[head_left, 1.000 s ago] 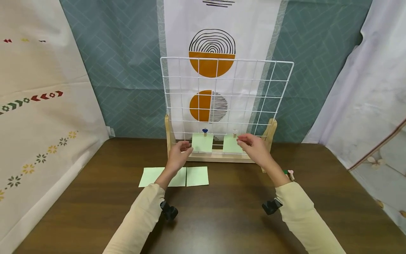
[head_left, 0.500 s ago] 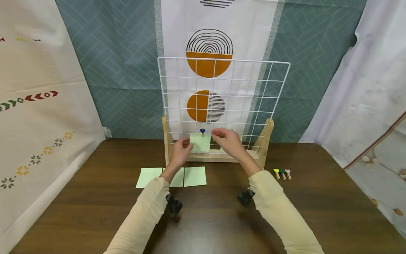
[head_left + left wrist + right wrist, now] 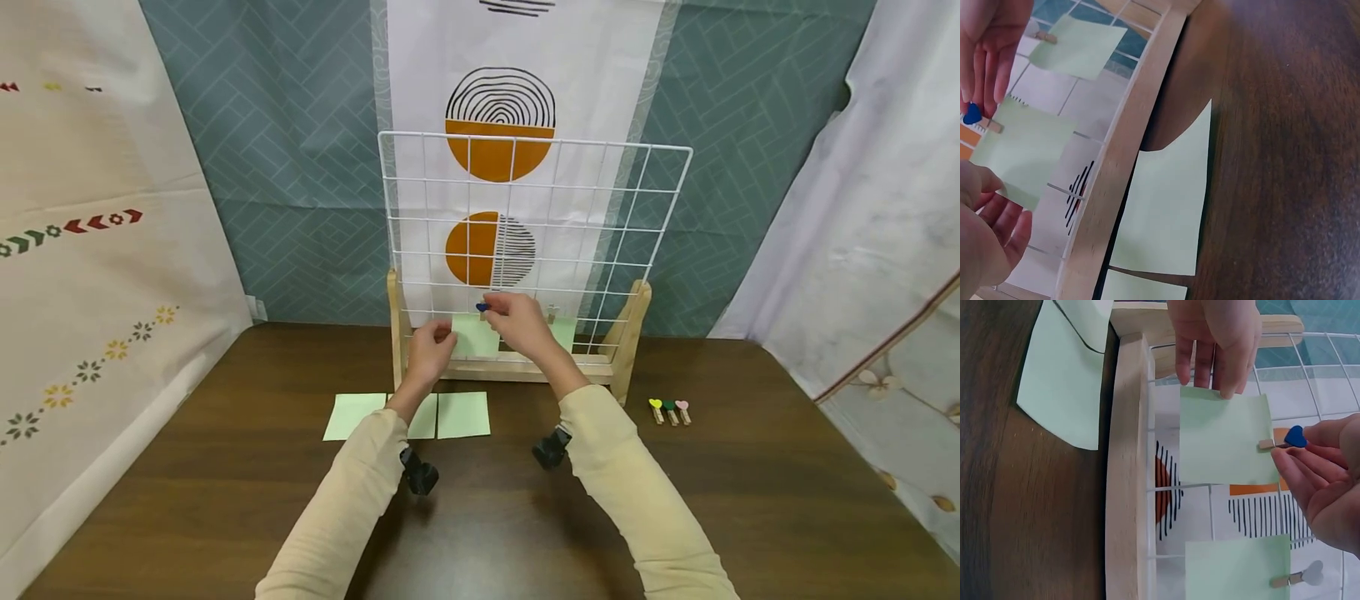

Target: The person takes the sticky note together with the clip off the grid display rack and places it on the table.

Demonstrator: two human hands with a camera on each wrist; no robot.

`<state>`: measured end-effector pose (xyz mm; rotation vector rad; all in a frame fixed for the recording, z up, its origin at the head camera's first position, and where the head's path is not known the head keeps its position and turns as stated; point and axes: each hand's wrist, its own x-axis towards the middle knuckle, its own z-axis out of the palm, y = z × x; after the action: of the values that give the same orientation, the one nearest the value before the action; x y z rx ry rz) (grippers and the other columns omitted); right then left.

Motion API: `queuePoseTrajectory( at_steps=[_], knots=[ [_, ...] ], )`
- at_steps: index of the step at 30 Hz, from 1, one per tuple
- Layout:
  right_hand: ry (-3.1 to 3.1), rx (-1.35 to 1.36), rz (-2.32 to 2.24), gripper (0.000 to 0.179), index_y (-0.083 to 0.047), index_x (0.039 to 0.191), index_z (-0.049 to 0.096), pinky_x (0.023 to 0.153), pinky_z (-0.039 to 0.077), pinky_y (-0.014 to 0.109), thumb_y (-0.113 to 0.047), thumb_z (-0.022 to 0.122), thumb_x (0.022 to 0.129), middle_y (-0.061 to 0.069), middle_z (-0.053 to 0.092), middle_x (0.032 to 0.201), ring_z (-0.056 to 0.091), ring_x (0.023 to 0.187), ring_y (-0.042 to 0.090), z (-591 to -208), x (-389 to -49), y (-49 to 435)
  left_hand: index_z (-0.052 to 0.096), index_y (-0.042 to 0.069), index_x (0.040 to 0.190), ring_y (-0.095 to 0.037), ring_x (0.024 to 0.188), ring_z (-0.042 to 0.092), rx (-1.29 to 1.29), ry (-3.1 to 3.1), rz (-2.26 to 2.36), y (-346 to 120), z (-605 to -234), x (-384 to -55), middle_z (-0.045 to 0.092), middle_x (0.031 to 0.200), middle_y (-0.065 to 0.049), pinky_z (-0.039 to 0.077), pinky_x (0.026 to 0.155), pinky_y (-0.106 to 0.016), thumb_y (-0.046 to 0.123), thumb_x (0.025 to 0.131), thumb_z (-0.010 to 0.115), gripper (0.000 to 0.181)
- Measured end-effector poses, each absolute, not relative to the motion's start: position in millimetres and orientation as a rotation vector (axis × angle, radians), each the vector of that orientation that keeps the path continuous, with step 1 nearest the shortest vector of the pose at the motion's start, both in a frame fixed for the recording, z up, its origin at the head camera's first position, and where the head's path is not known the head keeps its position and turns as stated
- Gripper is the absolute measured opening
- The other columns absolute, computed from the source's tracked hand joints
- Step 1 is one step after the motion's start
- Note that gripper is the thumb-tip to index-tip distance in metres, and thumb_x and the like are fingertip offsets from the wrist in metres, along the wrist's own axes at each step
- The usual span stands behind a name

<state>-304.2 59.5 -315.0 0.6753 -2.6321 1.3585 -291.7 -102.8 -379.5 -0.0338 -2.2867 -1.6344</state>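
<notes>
My left hand (image 3: 427,354) pinches the edge of a pale green paper sheet (image 3: 1225,434), its thumb in front and its fingers behind. This sheet hangs low on a white wire grid (image 3: 536,139). At the sheet's top edge, my right hand (image 3: 525,329) pinches a small wooden clothespin with a blue heart (image 3: 1295,437). The peg's tip still grips paper and wire. To the right hangs a second green sheet (image 3: 1235,569), held by a clothespin with a white heart (image 3: 1313,573). In the head view my right hand partly covers it.
A wooden stand (image 3: 637,333) holds the grid upright. In front lie several green sheets (image 3: 462,415) in a row, some with curled edges. Clothespins with yellow (image 3: 656,407), dark green (image 3: 670,407) and pink (image 3: 682,407) hearts lie on the brown table (image 3: 750,483) at right.
My right hand has moved left from the white-heart clothespin to the blue-heart one and now pinches it. My left hand stays close to the left sheet's edge.
</notes>
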Motion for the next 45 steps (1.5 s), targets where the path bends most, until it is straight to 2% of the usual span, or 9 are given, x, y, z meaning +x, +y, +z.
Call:
queuePoseTrajectory(
  at_steps=[7, 16, 22, 32, 40, 45],
  knots=[
    [-2.671, 0.654, 1.332, 0.034, 0.008, 0.129, 0.056, 0.076, 0.055, 0.032, -0.006, 0.054, 0.098, 0.02, 0.062, 0.122, 0.067, 0.095, 0.031, -313.3, -310.2, 52.7, 0.065, -0.009, 0.101, -0.03, 0.086, 0.059, 0.034, -2.27, -1.633, -104.4, -379.4, -294.5, 0.064, 0.092, -0.019, 0.047, 0.07, -0.033, 0.004, 0.09, 0.06, 0.017],
    [-2.669, 0.657, 1.233, 0.029, 0.006, 0.121, 0.064, 0.073, 0.056, 0.031, -0.009, 0.058, 0.097, 0.017, 0.067, 0.113, 0.069, 0.088, 0.029, -312.3, -315.7, 53.3, 0.065, -0.008, 0.1, -0.028, 0.083, 0.058, 0.015, -2.263, -1.642, -103.6, -380.9, -298.0, 0.064, 0.09, -0.018, 0.045, 0.066, -0.028, 0.005, 0.09, 0.061, 0.017],
    [-2.666, 0.643, 1.177, 0.026, 0.004, 0.117, 0.066, 0.07, 0.055, 0.031, -0.01, 0.058, 0.097, 0.016, 0.069, 0.108, 0.069, 0.08, 0.027, -312.3, -315.1, 53.2, 0.066, -0.008, 0.103, -0.028, 0.087, 0.059, 0.019, -2.274, -1.656, -103.9, -381.2, -299.4, 0.065, 0.094, -0.019, 0.045, 0.069, -0.028, 0.005, 0.091, 0.061, 0.018],
    [-2.695, 0.642, 1.039, 0.023, 0.002, 0.112, 0.07, 0.078, 0.053, 0.032, -0.011, 0.062, 0.095, 0.013, 0.071, 0.105, 0.067, 0.093, 0.024, -311.1, -319.3, 50.8, 0.066, -0.007, 0.104, -0.03, 0.091, 0.06, 0.031, -2.284, -1.662, -104.2, -380.9, -300.3, 0.065, 0.097, -0.02, 0.047, 0.072, -0.032, 0.006, 0.092, 0.061, 0.019],
    [-2.666, 0.567, 1.064, 0.021, -0.002, 0.108, 0.072, 0.061, 0.052, 0.027, -0.014, 0.064, 0.094, 0.009, 0.072, 0.096, 0.066, 0.065, 0.017, -315.4, -320.2, 48.3, 0.066, -0.007, 0.104, -0.03, 0.091, 0.06, 0.038, -2.288, -1.667, -105.5, -382.1, -300.8, 0.065, 0.098, -0.019, 0.048, 0.072, -0.032, 0.007, 0.092, 0.062, 0.018],
    [-2.602, 0.577, 0.987, 0.018, -0.002, 0.103, 0.075, 0.066, 0.051, 0.029, -0.013, 0.066, 0.092, 0.007, 0.073, 0.094, 0.067, 0.079, 0.02, -316.4, -320.0, 47.9, 0.066, -0.007, 0.104, -0.03, 0.092, 0.06, 0.037, -2.287, -1.671, -105.5, -381.6, -301.4, 0.065, 0.098, -0.02, 0.049, 0.073, -0.033, 0.007, 0.092, 0.062, 0.019]
  ],
)
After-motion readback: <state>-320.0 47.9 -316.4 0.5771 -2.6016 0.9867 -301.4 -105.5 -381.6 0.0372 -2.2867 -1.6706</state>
